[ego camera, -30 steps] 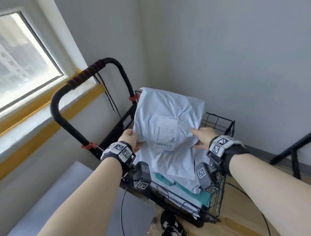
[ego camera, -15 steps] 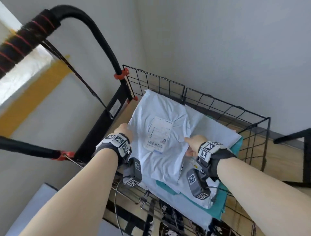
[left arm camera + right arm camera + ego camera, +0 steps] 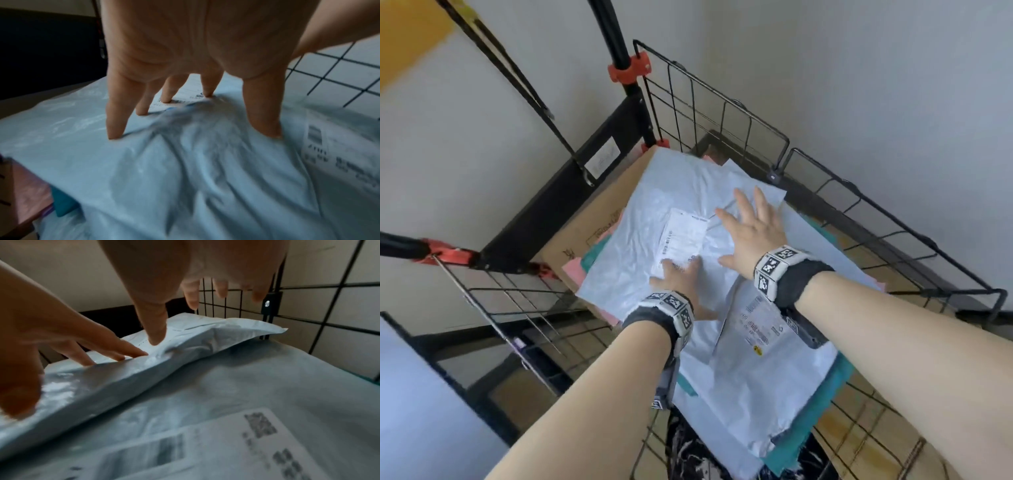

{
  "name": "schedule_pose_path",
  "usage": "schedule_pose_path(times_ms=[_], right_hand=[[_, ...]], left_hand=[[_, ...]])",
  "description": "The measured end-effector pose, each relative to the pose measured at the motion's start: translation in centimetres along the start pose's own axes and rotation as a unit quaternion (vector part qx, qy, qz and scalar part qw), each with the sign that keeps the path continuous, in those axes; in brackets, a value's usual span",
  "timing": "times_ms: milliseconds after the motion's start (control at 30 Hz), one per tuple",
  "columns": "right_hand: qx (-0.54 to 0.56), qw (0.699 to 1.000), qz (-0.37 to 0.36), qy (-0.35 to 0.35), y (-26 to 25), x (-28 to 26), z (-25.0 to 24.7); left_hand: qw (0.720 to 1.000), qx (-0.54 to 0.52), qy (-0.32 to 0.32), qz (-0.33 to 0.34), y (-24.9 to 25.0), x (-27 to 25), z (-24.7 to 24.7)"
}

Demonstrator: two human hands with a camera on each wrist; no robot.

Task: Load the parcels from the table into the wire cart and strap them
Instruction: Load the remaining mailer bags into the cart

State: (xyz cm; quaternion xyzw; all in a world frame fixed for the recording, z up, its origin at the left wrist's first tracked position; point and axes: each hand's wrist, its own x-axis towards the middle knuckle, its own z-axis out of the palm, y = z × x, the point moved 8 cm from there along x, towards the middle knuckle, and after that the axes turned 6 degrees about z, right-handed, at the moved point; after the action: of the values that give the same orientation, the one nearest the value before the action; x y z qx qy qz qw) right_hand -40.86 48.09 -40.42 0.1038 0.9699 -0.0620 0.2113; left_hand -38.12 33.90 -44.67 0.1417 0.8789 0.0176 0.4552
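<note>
Atop stack inside wire cart (image 3: 722, 113): top parcel (image 3: 654, 219) lies crumpled, overhanging. Left hand (image 3: 681, 277) and right hand (image 3: 753, 229) flat, fingers straight, pressing it, gripping nothing. Risk: slick poly bags may slide off before strapping.

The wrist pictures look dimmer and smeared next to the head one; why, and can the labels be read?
Head view: bright, wide-angle bending of the wire cart. Left wrist view: dim, top parcel blurred. Right wrist view: shadowed under the right hand; lower parcel's label smeared, unreadable.
</note>
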Motion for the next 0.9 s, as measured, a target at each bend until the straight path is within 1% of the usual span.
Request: schedule_pose_path(times_ms=[33, 100, 200, 267, 300, 467, 567, 667, 733, 767, 800, 833, 867, 900], right_hand=[[-0.021, 0.999, -0.023, -0.021, -0.1, 0.8, 0.6], [-0.033, 0.998, -0.034, -0.052, 0.2, 1.9, 1.5], [0.018, 0.997, 0.019, -0.067, 1.5, 3.0, 1.6], [0.075, 0.994, 0.052, -0.065, 2.3, 3.7, 0.9], [0.09, 0.992, 0.058, -0.061, 2.5, 4.1, 0.4], [0.057, 0.995, 0.053, -0.063, 2.3, 5.3, -0.8], [0.076, 0.995, 0.048, -0.036, 2.3, 4.3, -2.1], [0.109, 0.992, 0.068, -0.007, 3.6, 3.0, -2.7], [0.077, 0.993, 0.087, -0.001, 4.3, 1.8, -2.2], [0.038, 0.996, 0.081, 0.004, 4.2, 1.4, -1.8], [-0.006, 0.998, 0.057, 0.006, 3.7, 1.0, -1.4], [-0.05, 0.998, 0.024, -0.005, 3.0, 0.7, -0.7], [-0.083, 0.996, -0.002, -0.034, 2.5, 0.4, 0.5], [-0.094, 0.992, -0.013, -0.078, 2.3, 0.2, 1.9]], left_hand=[[1.0, 0.019, 0.005, -0.004, 0.4, 0.2, 0.3], [0.999, 0.036, 0.012, -0.004, 0.7, 0.8, 0.7], [1.0, 0.023, 0.013, -0.002, 0.6, 1.3, 0.9], [0.999, 0.034, 0.014, 0.011, 0.8, 1.1, 0.5], [0.999, 0.038, 0.012, 0.015, 0.9, 0.9, 0.3], [1.0, 0.022, -0.002, 0.017, 0.9, -0.1, 0.0], [1.0, 0.002, 0.017, 0.001, 1.1, -0.4, -0.1], [0.999, -0.014, 0.035, -0.02, 1.1, -0.2, -0.3], [0.999, -0.023, 0.035, -0.029, 1.1, -0.2, -0.4], [0.999, -0.03, 0.029, -0.035, 1.0, -0.2, -0.3], [0.998, -0.042, 0.02, -0.044, 0.8, -0.1, -0.2], [0.997, -0.056, 0.011, -0.055, 0.5, 0.0, 0.1], [0.995, -0.069, 0.003, -0.067, 0.1, 0.1, 0.3], [0.994, -0.073, -0.006, -0.077, -0.3, 0.3, 0.6]])
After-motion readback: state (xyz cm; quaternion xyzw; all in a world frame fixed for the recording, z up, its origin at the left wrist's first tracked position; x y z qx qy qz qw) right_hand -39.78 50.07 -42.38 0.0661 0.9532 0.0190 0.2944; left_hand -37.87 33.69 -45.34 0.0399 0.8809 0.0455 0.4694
